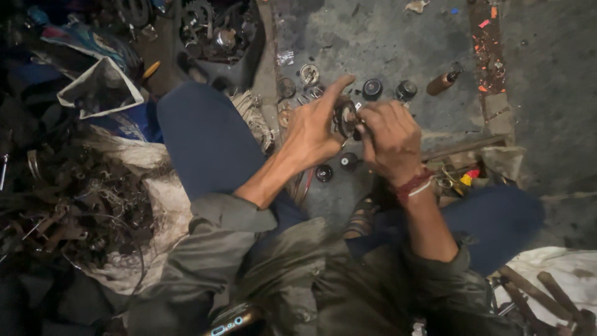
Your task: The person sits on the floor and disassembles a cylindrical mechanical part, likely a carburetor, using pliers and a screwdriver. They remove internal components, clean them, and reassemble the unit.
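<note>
Two hands (354,134) over stained concrete floor (398,37), scattered round metal parts (372,88)

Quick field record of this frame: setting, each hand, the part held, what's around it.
setting: person seated on a concrete floor, seen from above
left hand: against the round metal part, forefinger pointing out
right hand: closed in a grip on the same part
part: dark, disc-shaped, held between both hands above the floor
floor ahead: small round parts, brown bottle
person's left: pile of scrap metal on a cloth
wrist: red thread band on the right
</note>
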